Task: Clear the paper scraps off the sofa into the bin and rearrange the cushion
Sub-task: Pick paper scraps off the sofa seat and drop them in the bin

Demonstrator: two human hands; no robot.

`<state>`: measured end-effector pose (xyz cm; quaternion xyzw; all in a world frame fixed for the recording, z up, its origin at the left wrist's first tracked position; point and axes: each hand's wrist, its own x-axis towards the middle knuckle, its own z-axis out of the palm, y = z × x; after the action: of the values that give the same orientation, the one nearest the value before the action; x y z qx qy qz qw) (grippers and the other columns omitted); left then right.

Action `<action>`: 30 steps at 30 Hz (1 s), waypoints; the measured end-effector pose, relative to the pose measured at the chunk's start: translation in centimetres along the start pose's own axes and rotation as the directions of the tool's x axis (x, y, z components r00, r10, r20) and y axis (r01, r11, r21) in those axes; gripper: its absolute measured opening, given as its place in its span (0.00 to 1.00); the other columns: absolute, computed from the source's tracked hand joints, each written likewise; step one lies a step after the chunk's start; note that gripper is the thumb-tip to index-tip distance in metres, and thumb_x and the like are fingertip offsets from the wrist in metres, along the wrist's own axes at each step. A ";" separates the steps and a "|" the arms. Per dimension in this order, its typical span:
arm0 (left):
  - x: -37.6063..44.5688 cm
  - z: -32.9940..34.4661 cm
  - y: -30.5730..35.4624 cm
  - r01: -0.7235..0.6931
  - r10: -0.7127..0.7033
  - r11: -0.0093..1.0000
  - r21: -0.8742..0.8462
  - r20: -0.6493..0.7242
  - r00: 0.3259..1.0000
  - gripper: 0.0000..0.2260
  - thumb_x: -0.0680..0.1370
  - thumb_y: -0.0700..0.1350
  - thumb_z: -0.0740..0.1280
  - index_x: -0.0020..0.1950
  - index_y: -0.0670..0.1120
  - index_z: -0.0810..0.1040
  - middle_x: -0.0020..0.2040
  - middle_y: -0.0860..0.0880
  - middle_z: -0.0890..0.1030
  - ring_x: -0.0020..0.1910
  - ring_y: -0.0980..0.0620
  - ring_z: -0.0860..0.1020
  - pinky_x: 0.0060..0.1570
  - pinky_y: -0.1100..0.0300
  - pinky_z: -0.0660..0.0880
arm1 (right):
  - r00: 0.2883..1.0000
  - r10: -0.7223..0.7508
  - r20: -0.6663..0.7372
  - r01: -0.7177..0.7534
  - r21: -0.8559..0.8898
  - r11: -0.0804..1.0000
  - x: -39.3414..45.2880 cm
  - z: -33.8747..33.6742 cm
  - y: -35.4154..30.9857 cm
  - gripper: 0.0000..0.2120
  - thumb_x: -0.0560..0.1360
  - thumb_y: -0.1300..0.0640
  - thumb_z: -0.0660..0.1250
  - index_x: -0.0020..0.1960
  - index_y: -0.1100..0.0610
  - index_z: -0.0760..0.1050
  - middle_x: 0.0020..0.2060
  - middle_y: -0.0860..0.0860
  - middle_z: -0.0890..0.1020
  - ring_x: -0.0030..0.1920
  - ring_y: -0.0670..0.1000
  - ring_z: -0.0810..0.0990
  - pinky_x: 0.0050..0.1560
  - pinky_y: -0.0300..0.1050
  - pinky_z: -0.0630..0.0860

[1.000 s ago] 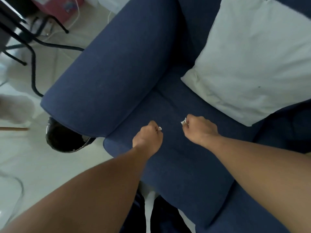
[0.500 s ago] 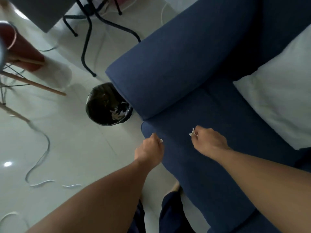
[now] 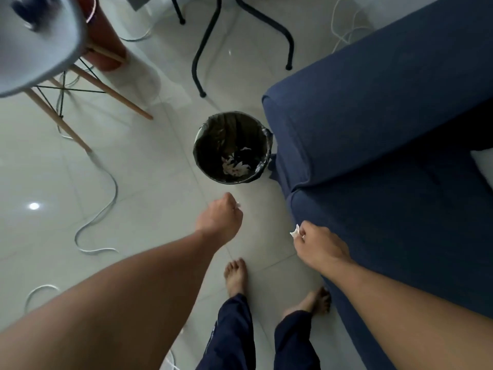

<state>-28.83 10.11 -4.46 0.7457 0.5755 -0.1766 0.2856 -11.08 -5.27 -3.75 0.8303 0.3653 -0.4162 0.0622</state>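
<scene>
A round black-lined bin stands on the floor against the sofa's armrest, with white paper scraps at its bottom. My left hand is a fist over the floor just in front of the bin, a bit of white paper scrap showing at its fingers. My right hand hovers at the front edge of the blue sofa, pinching a small white paper scrap. Only a corner of the white cushion shows at the right edge.
A grey chair with wooden legs stands at the left. A black metal frame leg rises behind the bin. White cables snake across the tiled floor. My bare feet stand between hands and sofa.
My view has swung left from the sofa seat to the floor. Both hands, still closed on scraps, moved off the seat toward the bin, which is now fully in sight.
</scene>
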 end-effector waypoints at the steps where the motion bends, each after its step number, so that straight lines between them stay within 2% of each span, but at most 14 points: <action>1: 0.9 -0.6 -0.5 -0.001 0.001 1.000 -0.003 -0.007 1.000 0.12 0.82 0.50 0.58 0.62 0.48 0.74 0.58 0.45 0.80 0.55 0.41 0.78 0.45 0.54 0.68 | 1.000 0.002 0.006 -0.002 -0.012 1.000 0.3 0.3 -0.7 0.09 0.83 0.46 0.56 0.46 0.48 0.68 0.52 0.51 0.82 0.47 0.58 0.78 0.42 0.48 0.72; 5: 4.4 -3.0 -1.5 -0.030 0.030 1.000 -0.006 -0.034 0.999 0.11 0.81 0.50 0.58 0.59 0.47 0.73 0.53 0.46 0.79 0.46 0.42 0.74 0.42 0.53 0.68 | 1.000 -0.005 0.001 0.005 -0.045 0.999 1.5 0.8 -3.2 0.11 0.83 0.45 0.56 0.47 0.50 0.71 0.50 0.52 0.82 0.44 0.57 0.76 0.41 0.48 0.72; 9: 7.1 -5.1 -1.6 -0.053 0.052 0.999 -0.010 -0.079 0.996 0.11 0.82 0.51 0.57 0.57 0.47 0.73 0.47 0.48 0.76 0.43 0.43 0.73 0.39 0.53 0.68 | 1.000 -0.018 0.002 0.018 -0.054 0.998 2.7 0.5 -5.2 0.12 0.83 0.45 0.56 0.48 0.51 0.72 0.49 0.52 0.82 0.48 0.59 0.80 0.44 0.50 0.77; 11: 8.2 -5.9 -1.6 -0.064 0.062 0.998 -0.018 -0.097 0.993 0.10 0.82 0.51 0.57 0.57 0.47 0.73 0.44 0.49 0.75 0.40 0.45 0.73 0.34 0.55 0.66 | 1.000 -0.025 0.005 0.025 -0.056 0.998 3.2 0.4 -6.0 0.12 0.84 0.45 0.56 0.49 0.51 0.72 0.48 0.52 0.82 0.48 0.59 0.80 0.45 0.51 0.78; 14: 9.8 -6.7 -1.5 -0.053 0.046 0.997 -0.064 -0.103 0.994 0.10 0.82 0.50 0.59 0.59 0.47 0.74 0.43 0.50 0.74 0.39 0.47 0.73 0.29 0.57 0.62 | 0.999 -0.039 -0.002 0.039 -0.043 0.998 4.0 0.1 -7.2 0.13 0.84 0.44 0.56 0.48 0.50 0.71 0.48 0.51 0.82 0.47 0.58 0.80 0.46 0.52 0.78; 16: 10.8 -7.0 -1.7 -0.049 0.039 0.993 -0.111 -0.087 0.995 0.14 0.81 0.49 0.60 0.66 0.49 0.72 0.47 0.50 0.77 0.42 0.46 0.75 0.32 0.56 0.66 | 0.999 -0.043 -0.010 0.043 -0.026 0.999 4.7 -0.2 -8.2 0.12 0.84 0.44 0.56 0.49 0.49 0.71 0.48 0.51 0.82 0.48 0.59 0.79 0.48 0.52 0.78; 18: 11.5 -6.9 -2.1 -0.070 0.063 0.990 -0.121 -0.062 0.996 0.20 0.81 0.49 0.61 0.73 0.52 0.67 0.57 0.49 0.81 0.48 0.45 0.77 0.40 0.54 0.72 | 0.999 -0.044 -0.032 0.044 -0.007 0.999 5.6 -0.6 -9.3 0.10 0.83 0.44 0.58 0.48 0.49 0.71 0.49 0.51 0.82 0.49 0.59 0.79 0.48 0.52 0.78; 21: 11.8 -6.5 -3.0 -0.083 0.080 0.990 -0.112 -0.030 0.996 0.26 0.80 0.51 0.63 0.78 0.53 0.62 0.65 0.48 0.79 0.58 0.42 0.79 0.48 0.52 0.75 | 0.996 -0.049 -0.069 0.049 0.008 0.999 7.0 -1.6 -11.3 0.11 0.82 0.43 0.58 0.47 0.49 0.71 0.49 0.51 0.82 0.49 0.60 0.80 0.48 0.52 0.77; 27: 10.8 -5.3 -6.4 -0.066 0.065 0.990 -0.125 -0.013 0.998 0.24 0.78 0.51 0.64 0.74 0.49 0.66 0.61 0.46 0.80 0.59 0.42 0.78 0.52 0.50 0.76 | 0.986 -0.079 -0.148 0.078 -0.014 0.997 9.3 -4.0 -15.4 0.08 0.83 0.47 0.58 0.51 0.49 0.73 0.50 0.51 0.80 0.49 0.58 0.78 0.47 0.51 0.76; 30: 10.2 -5.1 -7.9 -0.039 0.043 0.991 -0.129 0.023 0.999 0.23 0.79 0.51 0.63 0.74 0.50 0.66 0.64 0.48 0.80 0.62 0.43 0.77 0.55 0.51 0.75 | 0.982 -0.096 -0.165 0.094 -0.023 0.995 10.1 -4.9 -17.2 0.07 0.82 0.48 0.58 0.51 0.49 0.73 0.49 0.51 0.80 0.49 0.58 0.79 0.48 0.52 0.77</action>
<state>-33.93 22.43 -8.37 0.7351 0.5664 -0.1430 0.3441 -15.29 14.83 -4.56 0.8432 0.4115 -0.3454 0.0179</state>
